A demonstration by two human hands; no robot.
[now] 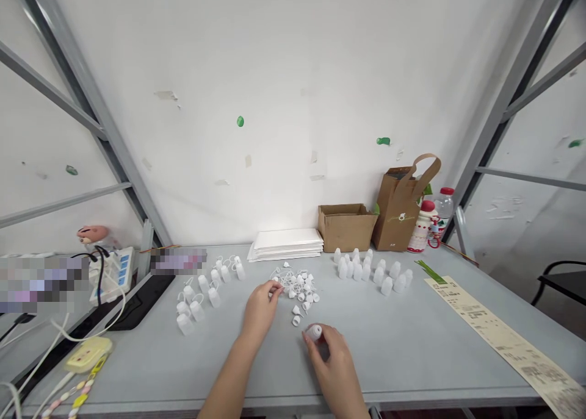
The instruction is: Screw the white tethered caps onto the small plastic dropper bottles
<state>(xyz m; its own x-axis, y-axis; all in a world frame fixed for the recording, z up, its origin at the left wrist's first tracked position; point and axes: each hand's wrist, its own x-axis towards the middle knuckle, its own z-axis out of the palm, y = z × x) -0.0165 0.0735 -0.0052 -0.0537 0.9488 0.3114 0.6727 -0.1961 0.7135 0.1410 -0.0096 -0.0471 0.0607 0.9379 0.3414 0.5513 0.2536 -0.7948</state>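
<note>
My right hand [333, 357] is wrapped round a small white plastic bottle [314, 332], its ribbed neck facing me and its body mostly hidden by the fingers. At the left edge of a pile of white caps with loop straps [300, 285], the thumb and fingers of my left hand [262, 306] are pinched together; what lies between them is too small to make out. A few loose caps [296, 320] lie between the pile and my right hand. Left of the pile stand several capped bottles [214, 296] with loops. To the right is a group of uncapped bottles [356, 269].
Against the wall are a stack of white boards [286, 245], an open cardboard box [347, 227], a brown paper bag [397, 214] and a red-topped bottle [421, 227]. A long paper strip [499, 340] lies at right. A power strip [116, 272] and cables are at left.
</note>
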